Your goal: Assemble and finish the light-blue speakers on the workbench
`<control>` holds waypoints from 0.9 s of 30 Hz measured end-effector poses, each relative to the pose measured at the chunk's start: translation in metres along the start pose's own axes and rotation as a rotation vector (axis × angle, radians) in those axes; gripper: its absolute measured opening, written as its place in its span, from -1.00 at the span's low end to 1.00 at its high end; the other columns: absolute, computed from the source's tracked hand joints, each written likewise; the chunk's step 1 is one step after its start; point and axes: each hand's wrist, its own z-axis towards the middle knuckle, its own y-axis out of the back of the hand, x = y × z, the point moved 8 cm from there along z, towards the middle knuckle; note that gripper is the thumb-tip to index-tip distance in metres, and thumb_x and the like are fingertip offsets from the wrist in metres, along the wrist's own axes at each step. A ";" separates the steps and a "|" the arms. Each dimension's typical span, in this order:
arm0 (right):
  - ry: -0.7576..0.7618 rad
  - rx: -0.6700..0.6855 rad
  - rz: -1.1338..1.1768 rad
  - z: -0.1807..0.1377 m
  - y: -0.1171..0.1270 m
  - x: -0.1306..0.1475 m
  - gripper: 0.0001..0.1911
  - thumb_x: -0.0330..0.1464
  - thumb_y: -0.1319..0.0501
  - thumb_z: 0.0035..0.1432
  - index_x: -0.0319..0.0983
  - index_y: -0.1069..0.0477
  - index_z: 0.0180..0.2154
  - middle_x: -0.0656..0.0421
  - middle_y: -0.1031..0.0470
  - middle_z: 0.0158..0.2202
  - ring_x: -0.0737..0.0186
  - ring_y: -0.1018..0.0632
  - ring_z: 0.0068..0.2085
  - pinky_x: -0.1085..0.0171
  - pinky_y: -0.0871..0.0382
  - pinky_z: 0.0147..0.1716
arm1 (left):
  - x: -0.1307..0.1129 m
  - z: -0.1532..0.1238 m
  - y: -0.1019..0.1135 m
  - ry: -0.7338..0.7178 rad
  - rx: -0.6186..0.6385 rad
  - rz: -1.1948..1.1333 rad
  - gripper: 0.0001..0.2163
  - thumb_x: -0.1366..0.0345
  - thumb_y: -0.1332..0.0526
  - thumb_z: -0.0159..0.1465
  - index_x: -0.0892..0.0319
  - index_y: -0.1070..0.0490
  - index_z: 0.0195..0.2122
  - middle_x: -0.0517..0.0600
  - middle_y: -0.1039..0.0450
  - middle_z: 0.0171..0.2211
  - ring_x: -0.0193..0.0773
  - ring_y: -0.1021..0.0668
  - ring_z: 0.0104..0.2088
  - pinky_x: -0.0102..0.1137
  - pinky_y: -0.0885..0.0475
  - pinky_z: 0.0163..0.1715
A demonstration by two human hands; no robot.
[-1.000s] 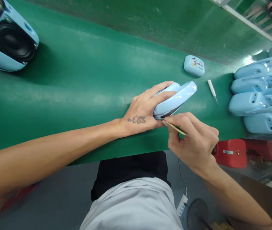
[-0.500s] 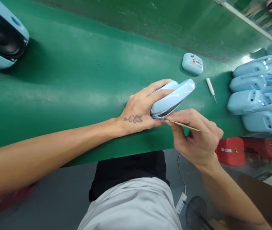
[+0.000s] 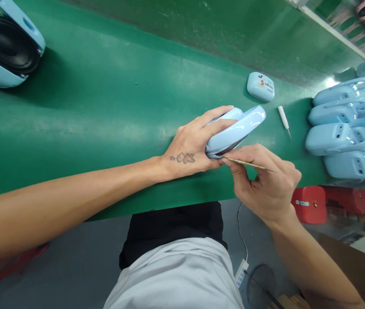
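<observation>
At the far left, 1 blue speaker [image 3: 7, 45] rests on the green counter [image 3: 105, 103], with its black round front showing, well apart from the hands. Perhaps it is put there so that the working place has room.

Next comes the left hand [image 3: 192, 141]. Its grip is clamped on 1 blue case [image 3: 234, 131], which is held tilted above the counter, near its front edge. I think the hand holds it this way to steady it and to give the lower edge to the other hand.

At this edge is the tip of 1 thin stick [image 3: 247, 164]; whether it touches the case, I cannot tell. Behind the case, 1 small printed box [image 3: 261, 87] lies on the counter.

The right hand [image 3: 268, 182] has its grip pinched on the stick, close to the tip, probably for finer control. Farther right lies 1 white-handled tool [image 3: 283, 116], near enough to reach. At the right end, at least 4 blue speakers with handles [image 3: 327, 139] stand side by side, maybe to save space.
</observation>
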 end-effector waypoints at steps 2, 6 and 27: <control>0.007 -0.004 -0.014 0.000 0.000 0.001 -0.77 -0.56 -0.28 0.32 -0.09 -0.52 -0.28 0.26 -0.65 -0.45 0.25 -0.65 -0.45 0.30 -0.43 -0.44 | -0.001 0.000 0.000 -0.016 0.001 0.009 -0.34 -0.25 -0.38 0.25 -0.17 -0.39 0.31 -0.04 -0.30 0.47 0.08 -0.47 0.38 -0.10 -0.51 0.28; 0.000 0.020 -0.039 0.001 0.000 0.002 -0.77 -0.57 -0.28 0.31 -0.10 -0.50 -0.28 0.26 -0.63 -0.45 0.26 -0.62 -0.46 0.29 -0.39 -0.44 | -0.001 0.000 0.000 -0.022 0.003 0.010 -0.34 -0.27 -0.36 0.25 -0.16 -0.40 0.31 -0.03 -0.29 0.47 0.10 -0.48 0.38 -0.11 -0.51 0.27; -0.015 0.004 -0.135 0.000 -0.006 0.007 -0.77 -0.56 -0.22 0.30 -0.14 -0.45 -0.35 0.22 -0.61 -0.43 0.28 -0.57 -0.47 0.29 -0.30 -0.49 | -0.002 -0.001 0.003 -0.001 -0.015 -0.048 -0.40 -0.05 -0.45 0.25 -0.11 -0.44 0.30 -0.01 -0.34 0.44 0.14 -0.51 0.33 -0.13 -0.53 0.22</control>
